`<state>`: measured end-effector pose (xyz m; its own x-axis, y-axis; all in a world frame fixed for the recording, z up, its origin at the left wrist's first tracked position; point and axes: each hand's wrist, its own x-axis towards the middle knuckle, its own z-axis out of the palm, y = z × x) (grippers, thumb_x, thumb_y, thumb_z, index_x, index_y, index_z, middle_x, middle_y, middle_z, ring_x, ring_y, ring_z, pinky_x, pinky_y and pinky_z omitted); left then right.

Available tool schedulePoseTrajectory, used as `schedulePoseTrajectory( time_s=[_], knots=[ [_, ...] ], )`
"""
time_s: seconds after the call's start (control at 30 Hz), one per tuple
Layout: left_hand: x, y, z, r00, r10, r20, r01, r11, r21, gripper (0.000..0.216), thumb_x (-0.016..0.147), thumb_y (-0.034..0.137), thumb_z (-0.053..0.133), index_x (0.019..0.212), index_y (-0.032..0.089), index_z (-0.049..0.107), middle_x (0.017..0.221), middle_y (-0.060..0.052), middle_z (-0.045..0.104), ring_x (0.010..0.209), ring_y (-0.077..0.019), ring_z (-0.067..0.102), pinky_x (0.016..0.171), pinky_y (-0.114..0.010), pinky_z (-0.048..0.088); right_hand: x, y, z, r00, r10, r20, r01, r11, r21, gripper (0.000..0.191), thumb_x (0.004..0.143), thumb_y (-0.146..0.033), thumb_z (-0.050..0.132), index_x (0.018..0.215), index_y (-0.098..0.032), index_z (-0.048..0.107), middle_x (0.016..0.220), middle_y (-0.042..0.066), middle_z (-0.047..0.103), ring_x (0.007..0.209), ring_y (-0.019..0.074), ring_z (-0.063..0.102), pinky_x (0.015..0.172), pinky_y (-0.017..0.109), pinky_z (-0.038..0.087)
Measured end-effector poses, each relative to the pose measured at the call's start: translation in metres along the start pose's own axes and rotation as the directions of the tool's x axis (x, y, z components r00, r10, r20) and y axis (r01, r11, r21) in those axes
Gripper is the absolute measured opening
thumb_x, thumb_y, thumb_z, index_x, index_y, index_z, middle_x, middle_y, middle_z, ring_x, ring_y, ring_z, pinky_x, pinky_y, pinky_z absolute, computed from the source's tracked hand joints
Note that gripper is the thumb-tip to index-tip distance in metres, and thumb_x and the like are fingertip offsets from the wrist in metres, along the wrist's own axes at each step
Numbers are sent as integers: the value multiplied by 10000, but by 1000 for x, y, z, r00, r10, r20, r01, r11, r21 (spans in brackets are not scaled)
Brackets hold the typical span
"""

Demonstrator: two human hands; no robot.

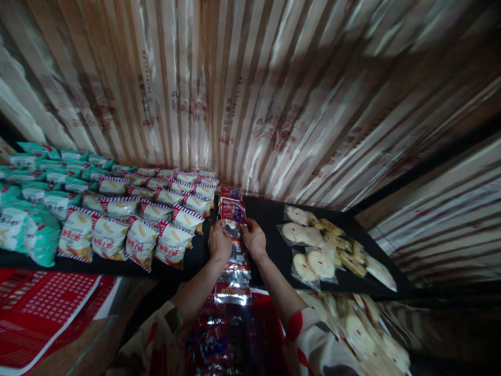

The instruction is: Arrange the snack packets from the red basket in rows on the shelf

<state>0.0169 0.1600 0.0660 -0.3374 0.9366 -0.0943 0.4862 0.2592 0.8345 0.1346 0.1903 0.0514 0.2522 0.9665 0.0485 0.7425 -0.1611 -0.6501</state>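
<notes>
A strip of red and silver foil packets (pixel 233 210) runs along the black shelf (pixel 270 214) and hangs over its front edge. My left hand (pixel 219 241) is closed on the strip's left edge, fingers bent. Opposite it, my right hand (pixel 254 237) pinches the right edge between thumb and fingers. Between the hands the packets show their silver side, while those farther back lie red side up. Just left of my left hand stand rows of white snack bags (pixel 171 244) with red and blue striped edges.
Teal snack bags (pixel 41 232) fill the far left. Round pale crackers in clear wrap (pixel 321 262) lie on the right. Below are a red basket (pixel 43 297), more red packets (pixel 219 339) and more wrapped crackers (pixel 360 334). Striped plastic sheeting (pixel 219 78) hangs behind the shelf.
</notes>
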Motion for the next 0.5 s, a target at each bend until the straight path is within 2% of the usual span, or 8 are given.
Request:
schedulePoseTrajectory(
  time_s=[0.13, 0.23, 0.37, 0.43, 0.5],
  knots=[
    [1, 1, 1, 999, 28, -28, -27, 998, 61, 381, 809, 107, 469, 1178, 153, 549, 1112, -124, 600, 1029, -208, 587, 871, -283, 432, -2, -3, 1, 1000, -3, -16, 2, 997, -72, 336, 855, -311, 439, 1132, -230, 609, 1032, 53, 654, 869, 176, 619, 728, 263, 443],
    [1, 3, 2, 999, 24, -33, -20, 995, 100, 383, 811, 109, 465, 1184, 145, 544, 1102, -129, 601, 1030, -222, 582, 876, -296, 428, -4, -7, 1, 998, -43, -44, 35, 983, -182, 338, 851, -316, 445, 1126, -235, 626, 1063, 72, 632, 948, 210, 582, 768, 290, 437],
    [1, 4, 1, 1000, 11, -14, -9, 993, 122, 416, 808, 110, 474, 1222, 117, 517, 1121, -150, 586, 1052, -242, 564, 894, -311, 420, 0, -14, 4, 959, -270, -88, 237, 932, -274, 356, 850, -284, 458, 1145, -185, 630, 1231, 100, 565, 1123, 259, 463, 937, 357, 384],
    [1, 3, 2, 1000, 18, -15, -16, 993, 119, 417, 813, 118, 477, 1229, 117, 512, 1129, -147, 580, 1064, -243, 554, 910, -314, 413, 7, -18, 8, 917, -397, -34, 372, 885, -280, 377, 874, -275, 431, 1187, -162, 608, 1316, 98, 516, 1211, 263, 395, 999, 382, 341],
    [0, 2, 2, 999, 28, -20, -25, 992, 125, 416, 816, 124, 483, 1231, 133, 511, 1133, -139, 576, 1072, -241, 545, 919, -319, 408, 16, -23, 13, 885, -464, 41, 456, 844, -282, 398, 901, -300, 408, 1237, -169, 576, 1380, 92, 467, 1295, 265, 310, 1024, 403, 315]
  ],
)
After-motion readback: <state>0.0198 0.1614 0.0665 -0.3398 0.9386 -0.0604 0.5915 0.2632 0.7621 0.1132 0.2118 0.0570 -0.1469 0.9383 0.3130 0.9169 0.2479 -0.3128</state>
